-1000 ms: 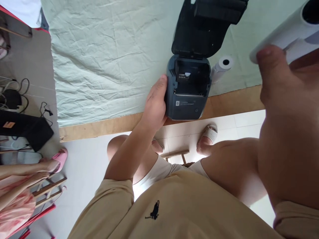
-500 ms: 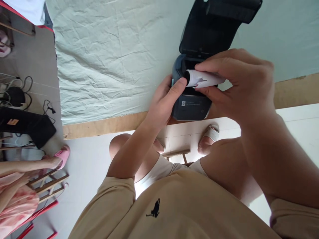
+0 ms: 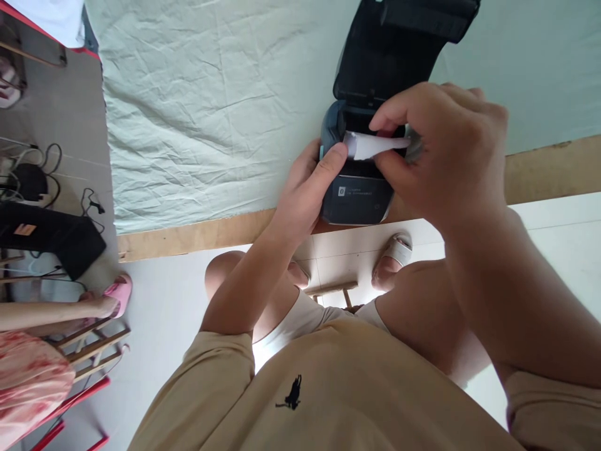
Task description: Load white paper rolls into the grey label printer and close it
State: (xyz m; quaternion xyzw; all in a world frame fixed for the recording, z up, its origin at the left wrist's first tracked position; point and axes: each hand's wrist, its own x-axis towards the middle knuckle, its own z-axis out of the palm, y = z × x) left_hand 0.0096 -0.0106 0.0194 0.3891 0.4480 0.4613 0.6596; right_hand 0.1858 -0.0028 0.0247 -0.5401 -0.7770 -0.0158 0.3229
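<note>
A dark label printer (image 3: 359, 200) stands near the table's front edge with its black lid (image 3: 387, 59) swung up and back. In its open bay lies a white paper roll (image 3: 369, 146), tapering towards its right end. My left hand (image 3: 307, 188) grips the printer's left side, its thumb over the rim by the roll's left end. My right hand (image 3: 441, 147) is curled over the roll's right end; the index fingertip stands a little off the roll, while other fingers and the thumb close about it. The palm side of that hand is hidden.
A pale green cloth (image 3: 211, 113) covers the table, with a bare wooden edge (image 3: 197, 237) in front. To the left, another person's leg and pink slipper (image 3: 118, 294) show near a wooden stool (image 3: 96, 347). Cables and a black bag-like object (image 3: 51, 235) lie beyond.
The paper roll sits lower in the bay and looks narrower at its right end. My right index finger has lifted slightly off it. Printer and hands appear shifted slightly left.
</note>
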